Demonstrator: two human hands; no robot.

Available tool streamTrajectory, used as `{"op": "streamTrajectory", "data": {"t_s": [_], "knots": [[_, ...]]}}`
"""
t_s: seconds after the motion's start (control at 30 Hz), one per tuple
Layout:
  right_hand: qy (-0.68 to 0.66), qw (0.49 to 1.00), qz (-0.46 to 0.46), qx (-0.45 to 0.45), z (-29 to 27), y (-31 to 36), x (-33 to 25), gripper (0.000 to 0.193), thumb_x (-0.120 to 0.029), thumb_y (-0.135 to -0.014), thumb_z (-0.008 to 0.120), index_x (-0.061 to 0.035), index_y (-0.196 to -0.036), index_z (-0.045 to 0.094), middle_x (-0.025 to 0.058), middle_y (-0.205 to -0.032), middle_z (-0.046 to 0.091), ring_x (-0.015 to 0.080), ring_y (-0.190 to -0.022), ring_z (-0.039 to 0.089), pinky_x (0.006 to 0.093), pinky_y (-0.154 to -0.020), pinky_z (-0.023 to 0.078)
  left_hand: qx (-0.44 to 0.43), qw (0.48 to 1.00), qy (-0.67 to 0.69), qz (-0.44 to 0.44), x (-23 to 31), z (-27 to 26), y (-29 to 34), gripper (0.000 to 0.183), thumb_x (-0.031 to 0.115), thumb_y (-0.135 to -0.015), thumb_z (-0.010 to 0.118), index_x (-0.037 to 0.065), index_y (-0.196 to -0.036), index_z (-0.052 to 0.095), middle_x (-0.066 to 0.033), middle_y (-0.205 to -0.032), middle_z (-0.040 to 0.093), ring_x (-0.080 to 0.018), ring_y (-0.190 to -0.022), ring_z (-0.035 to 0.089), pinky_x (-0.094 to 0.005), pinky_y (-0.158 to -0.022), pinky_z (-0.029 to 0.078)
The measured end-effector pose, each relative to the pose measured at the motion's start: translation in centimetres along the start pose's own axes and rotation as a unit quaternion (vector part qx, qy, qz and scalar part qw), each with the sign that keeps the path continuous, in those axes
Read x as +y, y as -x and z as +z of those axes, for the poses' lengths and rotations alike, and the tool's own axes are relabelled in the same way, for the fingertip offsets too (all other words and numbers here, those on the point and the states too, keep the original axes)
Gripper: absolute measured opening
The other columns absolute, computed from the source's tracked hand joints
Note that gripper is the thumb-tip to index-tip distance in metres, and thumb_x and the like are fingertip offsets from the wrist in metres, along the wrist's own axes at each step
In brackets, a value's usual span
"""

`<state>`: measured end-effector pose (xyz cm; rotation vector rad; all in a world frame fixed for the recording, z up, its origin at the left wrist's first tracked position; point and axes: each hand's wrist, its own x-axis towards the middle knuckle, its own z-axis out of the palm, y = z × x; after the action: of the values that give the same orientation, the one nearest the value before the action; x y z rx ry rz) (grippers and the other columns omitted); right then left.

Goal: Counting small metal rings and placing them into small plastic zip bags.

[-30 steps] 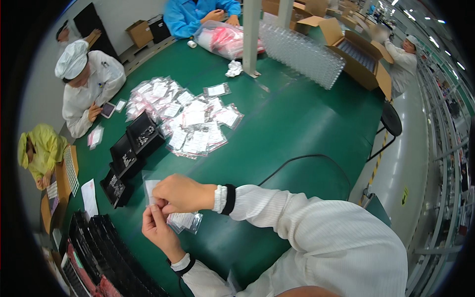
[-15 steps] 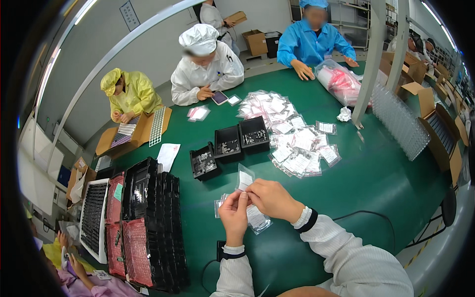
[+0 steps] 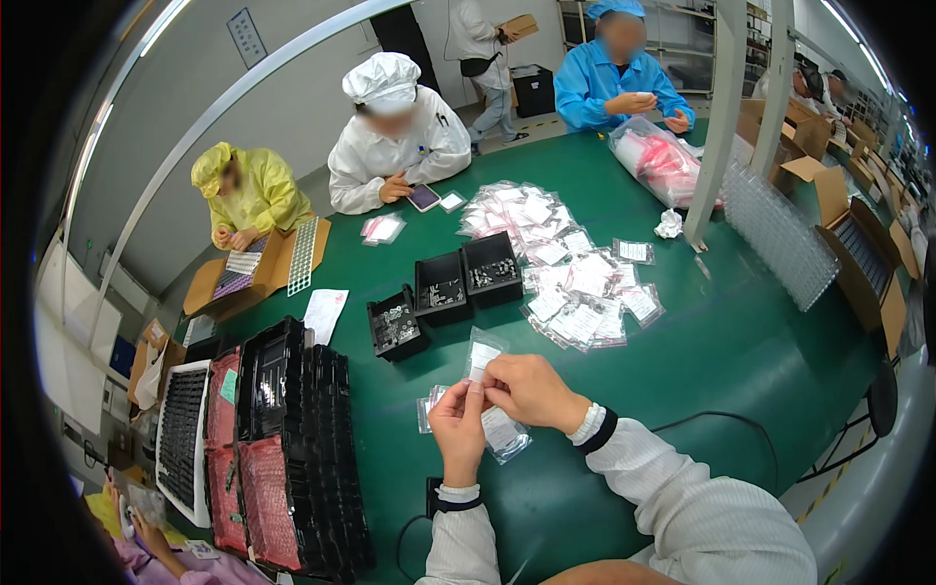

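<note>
While its white label (image 3: pixel 479 360) is too small to read, a clear bag (image 3: pixel 490 340) juts toward twelve o'clock, pinched between left hand (image 3: pixel 456 427) and right hand (image 3: pixel 536 392).

held bag (image 3: pixel 484 351) | before 3 bins (image 3: pixel 448 315) | left of bag pile (image 3: pixel 549 252)

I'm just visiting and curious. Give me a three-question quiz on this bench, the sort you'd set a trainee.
1. How many black bins hold small loose parts?
2. True or false: the left hand lies open and idle.
3. The crumpled white wad lies closest to: A) the black bins; B) the upright post; C) the yellow coat.

Key:
1. Three.
2. False: the left hand and right hand both hold a small clear bag.
3. B.
</note>
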<state>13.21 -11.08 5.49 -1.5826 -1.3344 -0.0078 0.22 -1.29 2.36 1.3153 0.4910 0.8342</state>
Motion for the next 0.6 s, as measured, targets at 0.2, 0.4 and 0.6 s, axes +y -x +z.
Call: {"op": "streamTrajectory", "data": {"t_s": [0.2, 0.4, 0.6], "knots": [[-0.075, 0.992, 0.063, -0.084, -1.7, -0.7, 0.0, 0.017, -0.012, -0.082, 0.082, -0.0005, -0.084, 0.07, 0.0153, -0.078, 0.071, 0.0285, -0.067, 0.069, 0.0374, -0.062, 0.053, -0.03, 0.999, 0.009, -0.02, 0.0, -0.7, -0.1, 0.019, 0.013, -0.108, 0.062, -0.005, -0.112, 0.069, -0.0084, -0.099, 0.074, -0.0147, -0.089, 0.073, -0.0303, -0.083, 0.063], [-0.084, 0.99, 0.084, -0.076, -2.0, -0.6, 0.0, 0.017, -0.014, -0.087, 0.08, -0.0004, -0.09, 0.07, 0.0147, -0.081, 0.071, 0.0292, -0.071, 0.069, 0.0379, -0.065, 0.054, -0.025, 0.999, 0.009, -0.026, 0.2, -0.2, 0.0, 0.018, 0.016, -0.109, 0.062, -0.002, -0.111, 0.067, -0.0064, -0.097, 0.074, -0.0133, -0.087, 0.073, -0.028, -0.08, 0.062], [0.036, 0.998, -0.015, -0.04, 0.0, 0.6, 0.3, 0.012, -0.013, -0.091, 0.072, -0.002, -0.092, 0.067, 0.0139, -0.086, 0.067, 0.0362, -0.076, 0.067, 0.0446, -0.065, 0.053, -0.002, 1.0, 0.02, -0.017, -0.5, -0.5, 0.1, 0.018, 0.014, -0.107, 0.065, -0.003, -0.108, 0.067, -0.0088, -0.098, 0.075, -0.013, -0.084, 0.073, -0.028, -0.078, 0.062]]}}
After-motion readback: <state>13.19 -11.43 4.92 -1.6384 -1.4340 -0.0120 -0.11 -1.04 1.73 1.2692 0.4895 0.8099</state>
